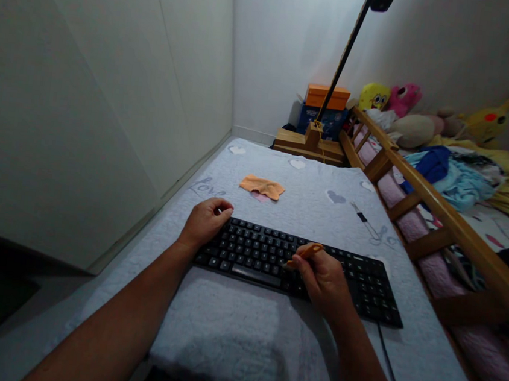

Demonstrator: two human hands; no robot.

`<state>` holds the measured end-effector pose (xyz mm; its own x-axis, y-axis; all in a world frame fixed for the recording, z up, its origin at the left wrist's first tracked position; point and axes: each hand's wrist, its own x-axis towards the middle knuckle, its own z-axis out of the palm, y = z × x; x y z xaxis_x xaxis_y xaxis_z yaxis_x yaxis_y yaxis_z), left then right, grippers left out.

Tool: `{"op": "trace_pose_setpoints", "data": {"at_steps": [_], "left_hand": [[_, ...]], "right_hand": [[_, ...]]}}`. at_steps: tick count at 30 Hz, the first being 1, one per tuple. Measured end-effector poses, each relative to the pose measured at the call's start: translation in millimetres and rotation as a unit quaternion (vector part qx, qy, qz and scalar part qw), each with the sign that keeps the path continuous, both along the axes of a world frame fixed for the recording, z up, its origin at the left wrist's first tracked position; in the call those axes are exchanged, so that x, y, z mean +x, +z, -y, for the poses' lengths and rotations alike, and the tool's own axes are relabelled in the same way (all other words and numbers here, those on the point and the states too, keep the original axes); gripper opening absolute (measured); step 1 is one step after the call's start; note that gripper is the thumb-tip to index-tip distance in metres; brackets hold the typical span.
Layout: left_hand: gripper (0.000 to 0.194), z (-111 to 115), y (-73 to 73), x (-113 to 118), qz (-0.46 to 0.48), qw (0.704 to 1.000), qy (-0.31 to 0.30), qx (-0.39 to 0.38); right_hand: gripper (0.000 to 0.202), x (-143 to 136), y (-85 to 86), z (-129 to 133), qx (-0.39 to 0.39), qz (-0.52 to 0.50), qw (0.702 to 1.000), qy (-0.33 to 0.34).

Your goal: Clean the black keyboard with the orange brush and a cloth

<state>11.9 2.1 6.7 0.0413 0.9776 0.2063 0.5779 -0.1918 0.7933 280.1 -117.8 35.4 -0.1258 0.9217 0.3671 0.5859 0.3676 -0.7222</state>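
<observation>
Left hand (206, 222) rests at the far left corner of the black keyboard (252, 253), its fingers curled in narrow; whether they grip the edge or only lie against it, I cannot tell. Just beyond the keyboard, left of the middle, a crumpled orange cloth (261, 187) lies by itself on the counter (232, 315), which has a pale, heart-patterned cover. The keyboard lies flat across the middle of that cover, slightly askew, its right end nearer than its left. Its keys are dark with pale markings, the long space bar catches a dull shine along the near row, and it looks whole, though any dust between the keys is too small to make out. Over the keys right of the middle, the right hand (325, 277) pinches a slim orange-handled tool (312, 250), its pale tip pointing left and down at the near rows. The step in hand seems to be close work on the keys, and it would call for a light pinch, a low tip and a steady keyboard. Farther right, well apart from it, a black-and-silver tool (361, 216) lies on the cover; nearer, a dark cable (388, 362) trails from the keyboard's near side.
</observation>
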Motion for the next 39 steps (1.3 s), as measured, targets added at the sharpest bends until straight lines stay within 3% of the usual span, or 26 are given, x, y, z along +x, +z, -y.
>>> {"op": "trace_pose_setpoints", "data": {"at_steps": [6, 15, 20, 26, 33, 39], "left_hand": [[0.022, 6.2, 4.2, 2.7, 0.021, 0.999, -0.034, 0.030], [0.014, 18.7, 18.6, 7.1, 0.061, 0.993, -0.085, 0.059], [0.009, 29.4, 27.2, 13.1, 0.059, 0.978, -0.173, 0.103], [0.009, 41.9, 30.0, 24.4, 0.043, 0.956, -0.257, 0.132], [0.020, 57.1, 32.1, 35.4, 0.000, 0.934, -0.288, 0.214], [0.010, 67.0, 36.1, 48.1, -0.070, 0.911, -0.278, 0.298]], "right_hand": [[0.014, -12.9, -5.3, -2.4, -0.004, -0.003, 0.999, 0.035], [0.016, -13.1, -4.6, -1.4, -0.040, -0.128, 0.991, 0.023], [0.017, -14.4, -9.4, 2.0, -0.067, -0.151, 0.986, 0.025], [0.012, -18.6, -5.8, 0.3, -0.017, -0.109, 0.994, 0.002], [0.009, -21.3, -3.6, 1.3, -0.018, -0.110, 0.993, 0.040], [0.015, -21.0, -7.9, 1.4, 0.004, -0.090, 0.994, 0.061]]}}
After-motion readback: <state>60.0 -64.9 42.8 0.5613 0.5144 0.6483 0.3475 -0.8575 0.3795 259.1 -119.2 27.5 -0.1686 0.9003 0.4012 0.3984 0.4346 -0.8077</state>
